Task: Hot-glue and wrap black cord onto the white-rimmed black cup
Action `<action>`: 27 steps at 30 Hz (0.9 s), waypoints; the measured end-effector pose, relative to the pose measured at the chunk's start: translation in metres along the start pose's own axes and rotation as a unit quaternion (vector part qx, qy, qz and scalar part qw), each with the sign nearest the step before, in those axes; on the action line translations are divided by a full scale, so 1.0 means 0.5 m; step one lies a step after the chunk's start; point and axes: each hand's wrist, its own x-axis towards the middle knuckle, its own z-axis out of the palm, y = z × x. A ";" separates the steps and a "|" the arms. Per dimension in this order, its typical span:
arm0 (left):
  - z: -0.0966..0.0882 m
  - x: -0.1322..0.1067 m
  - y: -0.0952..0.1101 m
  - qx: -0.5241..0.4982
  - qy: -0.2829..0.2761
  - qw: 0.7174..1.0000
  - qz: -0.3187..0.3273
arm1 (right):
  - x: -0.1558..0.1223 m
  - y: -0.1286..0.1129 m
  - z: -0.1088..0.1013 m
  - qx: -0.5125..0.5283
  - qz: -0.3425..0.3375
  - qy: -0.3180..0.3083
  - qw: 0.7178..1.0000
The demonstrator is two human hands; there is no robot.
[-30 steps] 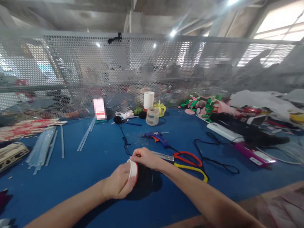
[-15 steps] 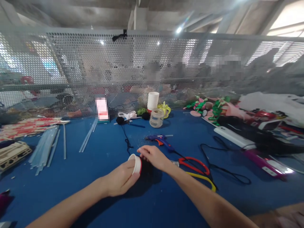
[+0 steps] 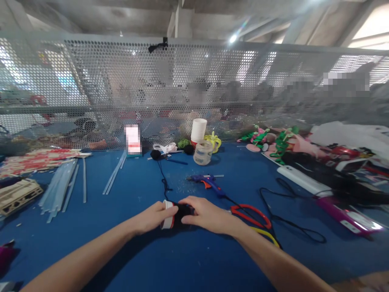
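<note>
Cup (image 3: pixel 177 219), sideways, in the grip of left hand (image 3: pixel 152 218) and curled right hand (image 3: pixel 209 215)

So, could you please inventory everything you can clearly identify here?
Held cup: one, white/red/black, front centre
Glue gun: one, blue, centre
Scissors: one, red/yellow handles, right
Cup stack: one, white, back
Jar: one, clear, back
Balls: three, two black, one green, back
Bundle: one, yellow, back
Strips: many, translucent, left
Sticks: many, red/white, left
Long bar: apparently one, white/purple, right
Crafts: several, green/pink, right
Plastic sheeting: uncounted, white, right
Mesh panel: one, grey, back
Table: one, blue, below
Left hand: one, bare, on cup
Right hand: one, bare, on cup
</note>
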 end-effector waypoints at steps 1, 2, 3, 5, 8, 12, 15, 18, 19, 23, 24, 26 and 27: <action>0.003 0.004 -0.001 -0.019 0.009 1.000 -0.006 | -0.002 0.002 0.005 0.000 0.005 0.012 1.000; 0.005 0.008 -0.001 -0.038 0.016 0.999 -0.011 | -0.004 0.003 0.009 -0.002 0.010 0.022 1.000; 0.008 0.010 -0.001 -0.053 0.022 0.998 -0.014 | -0.007 0.004 0.010 -0.003 0.015 0.028 0.999; 0.011 0.012 -0.002 -0.074 0.032 0.997 -0.020 | -0.010 0.007 0.000 -0.011 0.029 0.036 0.999; 0.012 0.010 -0.002 -0.078 0.041 0.996 -0.024 | -0.007 0.020 -0.040 -0.108 0.094 0.098 0.985; 0.008 0.011 0.000 -0.071 0.044 0.996 -0.022 | 0.012 0.069 -0.095 -0.238 0.230 0.155 0.931; 0.006 0.012 0.001 -0.067 0.068 0.995 -0.038 | 0.030 0.113 -0.102 -0.257 0.292 0.125 0.913; 0.005 0.015 -0.001 -0.075 0.095 0.991 -0.051 | 0.043 0.146 -0.094 -0.267 0.312 0.109 0.905; 0.004 0.016 -0.002 -0.079 0.094 0.991 -0.050 | 0.046 0.153 -0.092 -0.270 0.314 0.112 0.903; 0.001 0.020 -0.005 -0.096 0.076 0.992 -0.028 | 0.054 0.168 -0.097 -0.276 0.323 0.145 0.894; 0.001 0.021 -0.005 -0.100 0.072 0.992 -0.021 | 0.056 0.169 -0.100 -0.275 0.326 0.156 0.891; -0.001 0.023 -0.007 -0.097 0.061 0.993 -0.001 | 0.058 0.173 -0.105 -0.271 0.335 0.176 0.885; -0.001 0.023 -0.009 -0.088 0.056 0.994 0.013 | 0.059 0.175 -0.105 -0.267 0.340 0.183 0.883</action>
